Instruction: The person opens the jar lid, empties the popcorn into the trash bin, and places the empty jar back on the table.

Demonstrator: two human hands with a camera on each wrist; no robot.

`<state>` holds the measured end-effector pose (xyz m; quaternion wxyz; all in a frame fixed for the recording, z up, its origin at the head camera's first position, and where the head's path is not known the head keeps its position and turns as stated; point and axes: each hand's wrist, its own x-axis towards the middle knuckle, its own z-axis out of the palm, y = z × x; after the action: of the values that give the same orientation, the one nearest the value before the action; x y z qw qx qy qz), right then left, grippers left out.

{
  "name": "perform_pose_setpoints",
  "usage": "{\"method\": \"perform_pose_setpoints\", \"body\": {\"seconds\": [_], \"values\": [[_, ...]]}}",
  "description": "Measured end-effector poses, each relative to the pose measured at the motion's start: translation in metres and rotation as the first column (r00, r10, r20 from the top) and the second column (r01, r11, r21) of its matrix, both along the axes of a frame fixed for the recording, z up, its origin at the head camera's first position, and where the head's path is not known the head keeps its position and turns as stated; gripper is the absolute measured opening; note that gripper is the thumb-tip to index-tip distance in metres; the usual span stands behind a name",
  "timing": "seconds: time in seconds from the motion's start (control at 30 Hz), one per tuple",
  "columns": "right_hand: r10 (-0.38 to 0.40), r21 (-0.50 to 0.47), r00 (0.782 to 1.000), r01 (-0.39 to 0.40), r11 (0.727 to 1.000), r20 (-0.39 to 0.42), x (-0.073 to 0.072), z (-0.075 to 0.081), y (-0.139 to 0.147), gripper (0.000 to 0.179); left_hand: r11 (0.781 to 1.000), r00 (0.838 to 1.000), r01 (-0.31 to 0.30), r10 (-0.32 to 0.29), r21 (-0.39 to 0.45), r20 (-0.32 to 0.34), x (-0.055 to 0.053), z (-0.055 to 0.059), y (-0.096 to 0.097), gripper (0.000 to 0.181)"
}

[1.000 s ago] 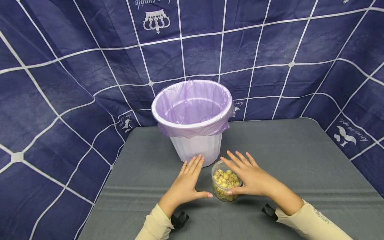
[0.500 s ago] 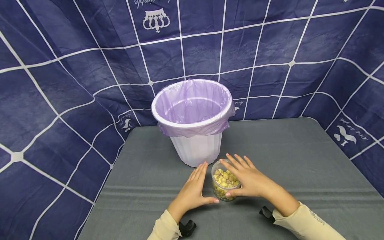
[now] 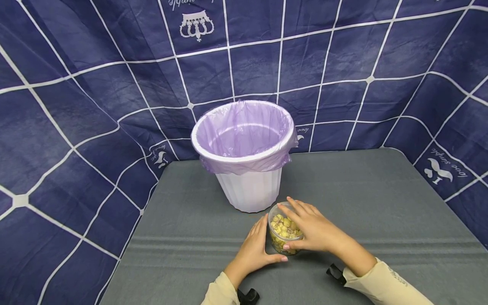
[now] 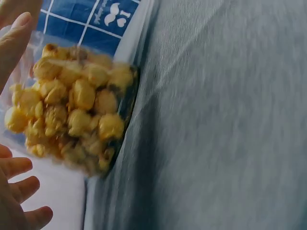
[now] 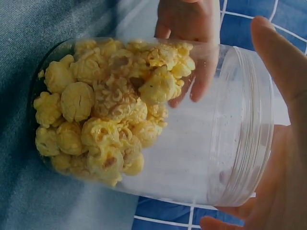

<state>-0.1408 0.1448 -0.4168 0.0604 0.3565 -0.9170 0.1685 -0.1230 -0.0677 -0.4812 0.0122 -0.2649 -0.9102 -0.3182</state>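
In the head view, a clear round plastic jar (image 3: 275, 241) without a lid stands on the grey cloth, part-filled with yellow popcorn (image 3: 283, 226). My right hand (image 3: 318, 228) is at the jar's right side, fingers slanting over its far rim and thumb by the near side. In the right wrist view that thumb stands off the jar (image 5: 192, 158). At the jar's left side is my left hand (image 3: 254, 248), thumb spread toward the front and fingers fairly straight. The left wrist view shows its fingertips (image 4: 29, 189) near the jar wall; whether they touch, I cannot tell.
Just behind the jar stands a white bin (image 3: 251, 190) lined with a thin purple bag (image 3: 244, 140). A grey cloth (image 3: 362, 190) covers the table. Blue curtain (image 3: 324, 55) with white grid lines encloses the back and sides.
My left hand has moved right, up to the jar's left side. The right hand has drawn slightly left, closer around the jar. Jar and bin stay in place.
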Motion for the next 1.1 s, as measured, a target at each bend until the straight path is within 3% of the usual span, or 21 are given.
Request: {"method": "perform_pose_setpoints", "body": {"seconds": [0.2, 0.5, 0.67, 0.77, 0.9, 1.0, 1.1], "values": [[-0.03, -0.023, 1.0, 0.03, 0.999, 0.005, 0.0, 0.0, -0.003, 0.091, 0.995, 0.999, -0.03, 0.028, 0.094, 0.022, 0.002, -0.003, 0.009, 0.117], [-0.099, -0.1, 0.995, 0.095, 0.99, -0.029, 0.002, -0.001, -0.01, 0.09, 0.988, 0.997, -0.054, 0.062, 0.142, -0.055, 0.003, -0.006, 0.014, 0.114], [-0.153, -0.187, 0.988, 0.147, 0.971, -0.019, 0.006, 0.0, -0.014, 0.087, 0.972, 0.985, -0.069, 0.103, 0.227, -0.139, 0.002, -0.006, 0.016, 0.114], [-0.181, -0.252, 0.984, 0.176, 0.952, 0.005, 0.009, 0.0, -0.017, 0.088, 0.961, 0.964, -0.091, 0.151, 0.262, -0.218, -0.001, -0.004, 0.018, 0.118], [-0.203, -0.327, 0.979, 0.202, 0.923, 0.032, 0.013, 0.002, -0.021, 0.089, 0.955, 0.918, -0.129, 0.216, 0.266, -0.332, -0.004, 0.001, 0.018, 0.12], [-0.214, -0.364, 0.976, 0.212, 0.907, 0.036, 0.014, 0.002, -0.023, 0.088, 0.956, 0.886, -0.141, 0.238, 0.258, -0.397, -0.005, 0.006, 0.017, 0.117], [-0.219, -0.389, 0.975, 0.215, 0.896, 0.034, 0.015, 0.002, -0.024, 0.089, 0.96, 0.867, -0.135, 0.234, 0.246, -0.439, -0.006, 0.011, 0.015, 0.112]]}}
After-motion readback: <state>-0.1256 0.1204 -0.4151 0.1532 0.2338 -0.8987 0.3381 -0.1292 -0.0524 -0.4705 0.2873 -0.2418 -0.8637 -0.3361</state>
